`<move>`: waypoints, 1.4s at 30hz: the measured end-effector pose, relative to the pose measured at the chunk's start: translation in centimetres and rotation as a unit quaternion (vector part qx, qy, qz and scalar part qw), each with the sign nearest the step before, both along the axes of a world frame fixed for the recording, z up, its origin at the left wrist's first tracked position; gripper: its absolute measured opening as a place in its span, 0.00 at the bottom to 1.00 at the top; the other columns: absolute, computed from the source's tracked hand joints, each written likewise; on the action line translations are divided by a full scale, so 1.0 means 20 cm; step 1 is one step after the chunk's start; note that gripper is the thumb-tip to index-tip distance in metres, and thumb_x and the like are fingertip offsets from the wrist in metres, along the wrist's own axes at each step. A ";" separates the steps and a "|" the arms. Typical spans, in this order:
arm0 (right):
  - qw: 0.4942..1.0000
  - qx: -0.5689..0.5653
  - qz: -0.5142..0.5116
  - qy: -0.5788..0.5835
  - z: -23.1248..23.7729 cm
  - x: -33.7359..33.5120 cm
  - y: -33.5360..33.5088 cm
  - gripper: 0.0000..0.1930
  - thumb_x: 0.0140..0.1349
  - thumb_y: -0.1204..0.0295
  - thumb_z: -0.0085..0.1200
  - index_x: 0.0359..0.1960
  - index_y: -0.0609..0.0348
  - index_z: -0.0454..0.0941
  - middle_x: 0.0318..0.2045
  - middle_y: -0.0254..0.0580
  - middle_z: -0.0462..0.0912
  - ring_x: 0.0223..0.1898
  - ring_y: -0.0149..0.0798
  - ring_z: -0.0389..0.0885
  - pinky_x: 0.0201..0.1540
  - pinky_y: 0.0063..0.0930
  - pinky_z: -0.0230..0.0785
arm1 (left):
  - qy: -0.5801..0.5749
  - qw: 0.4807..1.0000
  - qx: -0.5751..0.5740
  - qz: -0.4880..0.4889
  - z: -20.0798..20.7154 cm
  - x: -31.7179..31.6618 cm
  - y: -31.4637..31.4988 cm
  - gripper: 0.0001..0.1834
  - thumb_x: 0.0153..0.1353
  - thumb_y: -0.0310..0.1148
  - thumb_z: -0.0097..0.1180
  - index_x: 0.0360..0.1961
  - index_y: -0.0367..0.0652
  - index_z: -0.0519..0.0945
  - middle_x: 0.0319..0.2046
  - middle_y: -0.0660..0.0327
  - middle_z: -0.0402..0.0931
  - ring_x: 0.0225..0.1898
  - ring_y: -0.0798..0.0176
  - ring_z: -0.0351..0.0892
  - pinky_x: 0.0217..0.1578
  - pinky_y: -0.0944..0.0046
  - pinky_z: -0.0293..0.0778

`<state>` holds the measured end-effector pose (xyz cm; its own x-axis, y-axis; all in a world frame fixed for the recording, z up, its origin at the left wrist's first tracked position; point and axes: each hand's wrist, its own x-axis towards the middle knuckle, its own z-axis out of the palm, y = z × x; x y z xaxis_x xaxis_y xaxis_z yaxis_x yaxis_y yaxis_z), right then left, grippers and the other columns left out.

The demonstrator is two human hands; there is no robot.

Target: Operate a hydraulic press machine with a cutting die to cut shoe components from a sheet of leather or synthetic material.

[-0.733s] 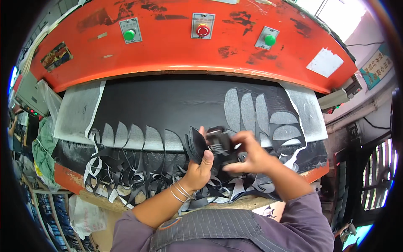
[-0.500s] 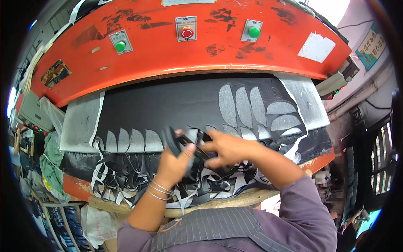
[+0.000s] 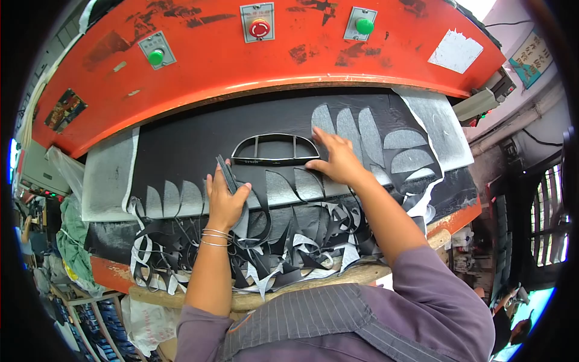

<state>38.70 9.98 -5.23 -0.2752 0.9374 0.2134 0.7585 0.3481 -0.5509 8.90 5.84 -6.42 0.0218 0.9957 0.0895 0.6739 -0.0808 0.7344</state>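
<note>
A half-moon steel cutting die point(image 3: 276, 161) with two cross bars stands on a black sheet of material point(image 3: 187, 145). At its right end is my right hand point(image 3: 339, 160), fingers spread; the thumb touches or nearly touches the die's lower corner, and the fingertips reach past its curved side. My left hand point(image 3: 225, 205), left of the die, pinches a thin stack of dark cut pieces point(image 3: 227, 174) on edge between thumb and fingers. Grey half-moon cut-outs point(image 3: 373, 136) show in the sheet at the right, with another row point(image 3: 193, 196) along its near edge.
Tangled black and white offcuts point(image 3: 301, 253) hang over the near edge above a wooden rail point(image 3: 283, 297). Beyond the sheet, an orange press beam point(image 3: 211, 66) spans the table, carrying a red button point(image 3: 259, 28) and two green buttons point(image 3: 364, 26). Green cloth point(image 3: 73, 241) hangs at the left.
Blurred together near the sheet's front edge before, my hands have separated. The die now rests farther in on the sheet. My left hand has moved left with the dark pieces; the right reaches forward.
</note>
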 end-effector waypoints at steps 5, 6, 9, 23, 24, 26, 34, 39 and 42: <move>0.990 0.082 -0.114 0.015 -0.15 -0.04 -0.11 0.19 0.56 0.69 0.60 0.50 0.57 0.79 0.51 0.47 0.80 0.55 0.48 0.75 0.61 0.42 0.58 | 0.046 0.998 0.006 -0.040 0.01 -0.03 0.00 0.42 0.51 0.45 0.57 0.63 0.31 0.61 0.53 0.47 0.72 0.52 0.52 0.72 0.70 0.47 0.34; 0.990 0.079 -0.114 0.015 -0.16 -0.03 -0.11 0.19 0.56 0.69 0.60 0.50 0.57 0.79 0.51 0.47 0.80 0.55 0.48 0.75 0.61 0.42 0.58 | 0.047 0.998 0.003 -0.039 0.01 -0.02 -0.01 0.42 0.51 0.45 0.57 0.63 0.31 0.61 0.53 0.47 0.72 0.52 0.52 0.72 0.70 0.47 0.34; 0.989 0.109 -0.089 0.036 -0.15 0.00 -0.12 0.16 0.56 0.72 0.59 0.47 0.59 0.80 0.46 0.49 0.82 0.51 0.45 0.78 0.59 0.42 0.63 | 0.003 0.999 0.020 -0.049 0.01 -0.01 -0.04 0.40 0.49 0.45 0.58 0.61 0.32 0.65 0.40 0.53 0.75 0.44 0.54 0.76 0.69 0.47 0.36; 0.989 0.137 -0.062 0.006 -0.09 0.03 -0.19 0.18 0.56 0.73 0.61 0.49 0.62 0.77 0.44 0.48 0.83 0.49 0.47 0.80 0.57 0.41 0.67 | 0.039 0.990 0.107 -0.077 0.06 0.00 -0.11 0.38 0.49 0.39 0.59 0.60 0.29 0.64 0.52 0.46 0.74 0.58 0.47 0.71 0.68 0.48 0.46; 0.990 0.095 -0.087 0.056 -0.07 0.03 -0.19 0.20 0.57 0.72 0.61 0.52 0.62 0.75 0.45 0.49 0.82 0.49 0.48 0.79 0.56 0.40 0.67 | -0.079 0.994 0.067 -0.037 0.04 -0.01 -0.10 0.35 0.52 0.39 0.57 0.59 0.29 0.65 0.52 0.47 0.75 0.57 0.49 0.72 0.67 0.50 0.49; 0.987 0.060 -0.106 0.104 -0.02 0.05 -0.17 0.22 0.57 0.71 0.61 0.54 0.62 0.74 0.46 0.50 0.81 0.49 0.49 0.78 0.56 0.39 0.67 | -0.240 0.969 0.044 0.026 -0.03 -0.05 -0.07 0.23 0.62 0.36 0.50 0.54 0.31 0.71 0.51 0.51 0.75 0.55 0.57 0.73 0.59 0.59 0.62; 0.795 0.542 -0.208 0.177 0.69 0.18 0.14 0.29 0.70 0.56 0.45 0.64 0.64 0.62 0.65 0.53 0.60 0.67 0.52 0.56 0.68 0.44 0.47 | -0.233 0.811 0.520 0.135 0.52 -0.33 0.16 0.14 0.65 0.36 0.49 0.45 0.36 0.70 0.34 0.62 0.72 0.32 0.65 0.71 0.39 0.61 0.69; 0.766 0.575 -0.285 0.031 0.71 0.20 0.13 0.31 0.68 0.55 0.48 0.66 0.61 0.59 0.69 0.57 0.49 0.71 0.57 0.44 0.69 0.49 0.40 | -0.058 0.908 0.392 0.134 0.72 -0.30 0.12 0.16 0.59 0.32 0.56 0.43 0.36 0.67 0.34 0.61 0.77 0.35 0.59 0.76 0.39 0.57 0.72; 0.854 0.486 -0.124 0.137 0.54 0.14 -0.11 0.23 0.60 0.66 0.58 0.57 0.56 0.71 0.58 0.54 0.67 0.61 0.55 0.63 0.61 0.47 0.55 | -0.337 0.929 0.127 0.081 0.54 -0.35 -0.15 0.19 0.57 0.34 0.58 0.46 0.38 0.68 0.32 0.63 0.72 0.35 0.64 0.74 0.40 0.63 0.72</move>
<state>41.48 7.71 5.53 0.0910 0.3031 0.9486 0.7640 0.5897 -0.2617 1.80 2.77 4.47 -0.2723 0.9262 0.2606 0.0858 -0.2464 0.9654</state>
